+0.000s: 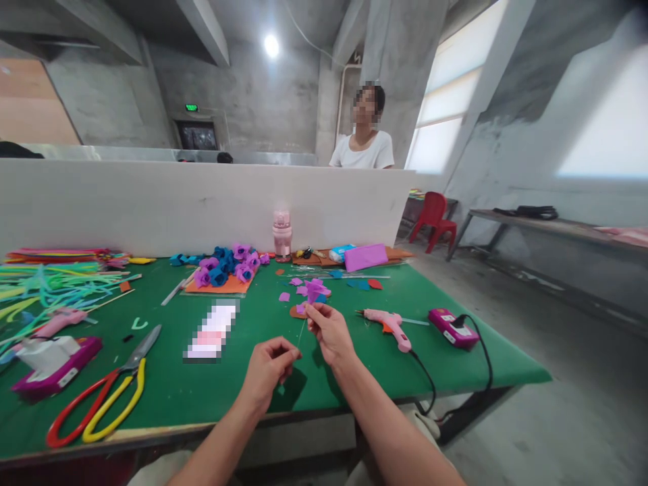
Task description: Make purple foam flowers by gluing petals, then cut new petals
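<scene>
My right hand (328,332) is closed in a pinch under a small purple flower (314,289), holding it up over the table. From there a thin pale strand (302,332) runs down to the fingertips of my left hand (272,368), which are pinched together on its lower end. Whether the strand is wire or glue, I cannot tell. Purple petal pieces (284,297) and a brown piece (297,312) lie just behind the hands. To the right rests a pink glue gun (387,320) with an orange stand.
Large scissors (132,364) with red and yellow handles lie at left, near a magenta power strip (58,378). Behind are a blurred phone (212,331), finished blue and purple flowers (223,264) and a pink bottle (282,236). Another power strip (452,327) trails a black cord. A person (363,148) is beyond the white partition (152,202).
</scene>
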Action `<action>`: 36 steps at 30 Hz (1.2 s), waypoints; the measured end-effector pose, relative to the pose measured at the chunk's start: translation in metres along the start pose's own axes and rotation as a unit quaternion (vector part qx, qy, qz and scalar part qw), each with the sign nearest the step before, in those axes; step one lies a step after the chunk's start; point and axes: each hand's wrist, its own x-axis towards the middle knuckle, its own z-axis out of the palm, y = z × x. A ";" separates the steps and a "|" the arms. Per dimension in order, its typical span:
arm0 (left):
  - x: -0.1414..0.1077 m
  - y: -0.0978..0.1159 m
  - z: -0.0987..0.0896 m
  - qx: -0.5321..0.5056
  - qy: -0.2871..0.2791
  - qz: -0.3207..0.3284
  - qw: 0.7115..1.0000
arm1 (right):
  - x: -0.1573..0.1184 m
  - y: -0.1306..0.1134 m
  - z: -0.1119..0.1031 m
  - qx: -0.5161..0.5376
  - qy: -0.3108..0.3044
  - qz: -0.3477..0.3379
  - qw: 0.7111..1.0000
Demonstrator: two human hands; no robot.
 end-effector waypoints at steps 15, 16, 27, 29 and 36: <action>-0.006 0.009 -0.010 0.003 -0.163 -0.044 0.986 | 0.024 -0.035 -0.038 0.068 0.063 -0.018 0.996; -0.006 0.014 -0.014 0.018 -0.176 -0.039 0.983 | 0.024 -0.036 -0.039 0.065 0.059 -0.020 0.996; 0.003 0.026 -0.034 0.086 -0.088 0.043 0.991 | -0.002 -0.024 -0.012 -0.037 -0.026 0.012 0.999; 0.005 0.022 -0.028 0.031 -0.066 0.043 0.996 | -0.014 -0.014 0.001 -0.083 -0.073 -0.002 0.994; 0.007 0.032 -0.022 0.075 -0.047 0.123 0.988 | -0.033 -0.003 0.017 -0.169 -0.160 -0.072 0.970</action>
